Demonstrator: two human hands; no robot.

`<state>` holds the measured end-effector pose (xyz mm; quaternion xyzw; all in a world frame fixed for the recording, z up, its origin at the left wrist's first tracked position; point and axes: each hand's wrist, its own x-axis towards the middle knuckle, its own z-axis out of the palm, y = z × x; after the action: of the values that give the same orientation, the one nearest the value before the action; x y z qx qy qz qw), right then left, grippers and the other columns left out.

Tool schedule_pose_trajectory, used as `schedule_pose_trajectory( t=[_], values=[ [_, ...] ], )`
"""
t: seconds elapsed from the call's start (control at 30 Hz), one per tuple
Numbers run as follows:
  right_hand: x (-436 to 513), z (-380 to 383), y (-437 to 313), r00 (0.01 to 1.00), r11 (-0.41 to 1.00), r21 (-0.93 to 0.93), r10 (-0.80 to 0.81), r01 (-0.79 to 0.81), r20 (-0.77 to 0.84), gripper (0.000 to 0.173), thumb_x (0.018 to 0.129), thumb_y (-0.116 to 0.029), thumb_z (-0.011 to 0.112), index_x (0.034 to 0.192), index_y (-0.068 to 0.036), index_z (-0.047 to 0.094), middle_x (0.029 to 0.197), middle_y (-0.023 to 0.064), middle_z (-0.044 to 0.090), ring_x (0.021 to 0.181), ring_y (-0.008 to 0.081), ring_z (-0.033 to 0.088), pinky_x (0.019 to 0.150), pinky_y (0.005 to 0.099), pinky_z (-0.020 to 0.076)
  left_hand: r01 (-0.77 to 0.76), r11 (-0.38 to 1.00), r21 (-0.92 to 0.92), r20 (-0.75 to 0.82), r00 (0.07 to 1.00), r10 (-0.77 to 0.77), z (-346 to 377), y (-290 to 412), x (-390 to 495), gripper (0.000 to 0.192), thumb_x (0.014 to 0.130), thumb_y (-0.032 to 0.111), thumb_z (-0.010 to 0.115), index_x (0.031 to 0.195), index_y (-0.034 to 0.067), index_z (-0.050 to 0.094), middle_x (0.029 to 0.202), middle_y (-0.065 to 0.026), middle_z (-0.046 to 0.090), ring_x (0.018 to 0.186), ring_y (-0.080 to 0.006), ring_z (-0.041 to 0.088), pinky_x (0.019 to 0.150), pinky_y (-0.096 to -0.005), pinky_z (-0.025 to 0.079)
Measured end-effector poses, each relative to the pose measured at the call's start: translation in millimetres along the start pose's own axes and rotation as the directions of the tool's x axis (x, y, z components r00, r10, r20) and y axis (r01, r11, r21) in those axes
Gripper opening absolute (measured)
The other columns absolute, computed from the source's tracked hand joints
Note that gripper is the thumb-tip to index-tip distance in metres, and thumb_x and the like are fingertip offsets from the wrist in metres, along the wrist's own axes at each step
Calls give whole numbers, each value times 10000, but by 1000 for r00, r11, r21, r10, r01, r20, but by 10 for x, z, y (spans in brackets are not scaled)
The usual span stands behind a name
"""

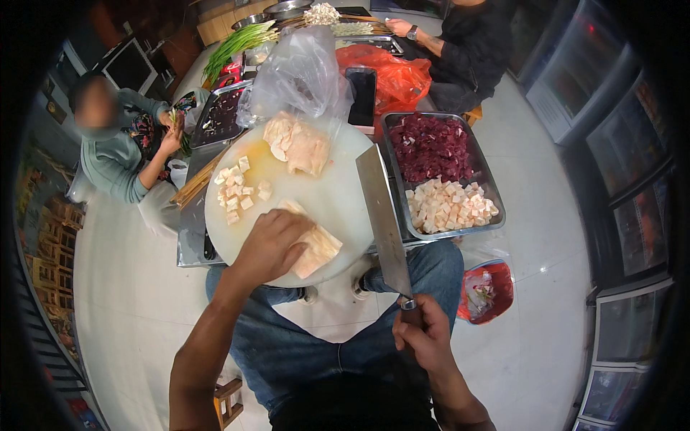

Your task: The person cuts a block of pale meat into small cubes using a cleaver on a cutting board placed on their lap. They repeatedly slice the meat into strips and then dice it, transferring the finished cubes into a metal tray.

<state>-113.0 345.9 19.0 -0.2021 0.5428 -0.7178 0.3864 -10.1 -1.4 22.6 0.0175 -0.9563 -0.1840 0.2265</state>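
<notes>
My left hand [275, 245] rests on a slab of pale fat [321, 250] near the front edge of the round white cutting board [350, 199]. Its fingertips are partly hidden over the slab. In my right hand [423, 328] is the wooden handle of a cleaver [384, 221], whose long blade points away from me along the board's right edge. Small cubes of fat [233, 188] lie at the board's left. A larger folded piece of pale fat [299, 143] sits at the back. Right of the board, a metal tray [501, 215] holds dark red meat pieces [431, 145] and fat cubes [450, 206].
Behind the board are a clear plastic bag [302, 70], a black phone [362, 97] and a red bag [396, 75]. Wooden skewers [202, 180] lie left. One person [116, 156] sits left, another [463, 54] back right. A red-lined bin [498, 291] stands on the floor.
</notes>
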Motion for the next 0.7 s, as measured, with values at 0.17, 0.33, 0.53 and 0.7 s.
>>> schedule_pose_trajectory(
  t=[0.17, 0.33, 0.53, 0.7],
  values=[
    [-24, 71, -96, 997, 999, -4, 53, -53, -47, 349, 924, 84, 632, 1253, 18, 539, 864, 74, 673, 637, 101, 610, 581, 250, 485, -50, 997, 60, 216, 976, 36, 25, -310, 345, 349, 929, 277, 747, 1208, 67, 740, 1322, -125, 663, 1238, -327, 596, 1058, -500, 435],
    [-69, -7, -66, 994, 999, -2, 50, -50, -94, 335, 910, 88, 633, 1225, 14, 546, 854, 74, 669, 635, 106, 611, 577, 248, 476, 33, 997, 68, 570, 819, -66, -158, -412, 527, 287, 964, 319, 720, 1071, 54, 735, 1069, -152, 730, 1042, -370, 664, 910, -494, 481],
    [-85, -67, 46, 996, 999, 18, 33, -32, -88, 331, 904, 93, 627, 1215, 17, 546, 846, 72, 661, 632, 110, 612, 570, 256, 475, 306, 950, 66, 387, 869, -307, -344, -395, 435, 338, 1004, 338, 689, 964, 2, 696, 852, -226, 702, 835, -443, 668, 763, -501, 511],
    [-38, -60, 8, 997, 1000, 2, 31, -31, -68, 345, 903, 90, 630, 1228, 21, 539, 843, 74, 660, 632, 110, 609, 573, 259, 478, 356, 931, -82, 3, 934, -357, -410, -251, 600, 314, 981, 267, 756, 907, -30, 683, 737, -181, 652, 676, -262, 662, 649, -406, 496]
  ],
)
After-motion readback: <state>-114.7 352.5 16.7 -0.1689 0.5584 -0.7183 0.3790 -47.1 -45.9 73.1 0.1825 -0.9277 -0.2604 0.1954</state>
